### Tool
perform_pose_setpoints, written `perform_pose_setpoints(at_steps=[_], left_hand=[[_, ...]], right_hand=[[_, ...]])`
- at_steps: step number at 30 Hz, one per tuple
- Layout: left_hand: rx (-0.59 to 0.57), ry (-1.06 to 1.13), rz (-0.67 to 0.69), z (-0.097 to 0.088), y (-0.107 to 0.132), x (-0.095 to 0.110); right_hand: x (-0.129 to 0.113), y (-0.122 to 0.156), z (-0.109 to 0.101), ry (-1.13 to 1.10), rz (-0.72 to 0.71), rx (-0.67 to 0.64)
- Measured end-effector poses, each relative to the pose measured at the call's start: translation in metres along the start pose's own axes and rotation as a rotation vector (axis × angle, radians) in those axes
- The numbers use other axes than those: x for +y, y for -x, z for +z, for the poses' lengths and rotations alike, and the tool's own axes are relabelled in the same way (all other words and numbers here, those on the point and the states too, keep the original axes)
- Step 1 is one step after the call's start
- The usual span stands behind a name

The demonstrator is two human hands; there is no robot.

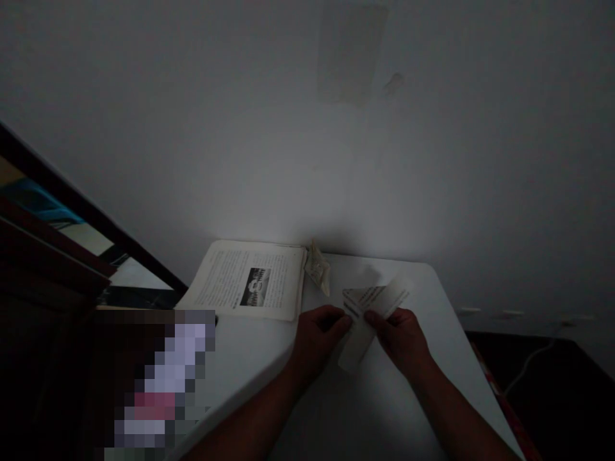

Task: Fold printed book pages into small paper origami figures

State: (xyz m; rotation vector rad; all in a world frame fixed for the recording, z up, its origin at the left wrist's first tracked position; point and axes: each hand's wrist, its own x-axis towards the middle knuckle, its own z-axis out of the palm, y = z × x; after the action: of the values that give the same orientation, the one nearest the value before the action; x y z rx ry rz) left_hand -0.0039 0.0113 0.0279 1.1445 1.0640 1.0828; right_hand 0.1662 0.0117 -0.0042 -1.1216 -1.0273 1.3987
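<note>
A partly folded sheet of printed paper [358,346] is held up over the white table, with a triangular part at its top left and a long plain strip slanting across it. My left hand [321,330] pinches its left edge between thumb and bent fingers. On the other side my right hand [398,333] grips the strip, thumb on top and fingers underneath. Just behind the left hand stands a small folded paper boat [317,266], beside a stack of printed pages [218,275] whose top sheet carries a dark picture.
The white table [413,275] stands against a pale wall [240,128] with a patch on it. A dark slanting bar [96,211] and dark furniture are at left. A pixelated area covers the lower left. Sockets and a white cable [531,362] show at right.
</note>
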Motion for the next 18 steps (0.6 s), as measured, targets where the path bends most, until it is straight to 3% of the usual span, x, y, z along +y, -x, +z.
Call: perform_pose_setpoints(at_steps=[3, 13, 18], left_hand=[[-0.028, -0.011, -0.012, 0.000, 0.001, 0.002], [-0.110, -0.117, -0.088, 0.000, 0.000, 0.002], [-0.225, 0.037, -0.117, -0.002, 0.000, -0.003]], right_hand=[[-0.001, 0.003, -0.001, -0.013, 0.008, 0.044], [-0.013, 0.010, 0.004, 0.085, 0.028, -0.042], [-0.015, 0.010, 0.007, -0.080, 0.065, -0.131]])
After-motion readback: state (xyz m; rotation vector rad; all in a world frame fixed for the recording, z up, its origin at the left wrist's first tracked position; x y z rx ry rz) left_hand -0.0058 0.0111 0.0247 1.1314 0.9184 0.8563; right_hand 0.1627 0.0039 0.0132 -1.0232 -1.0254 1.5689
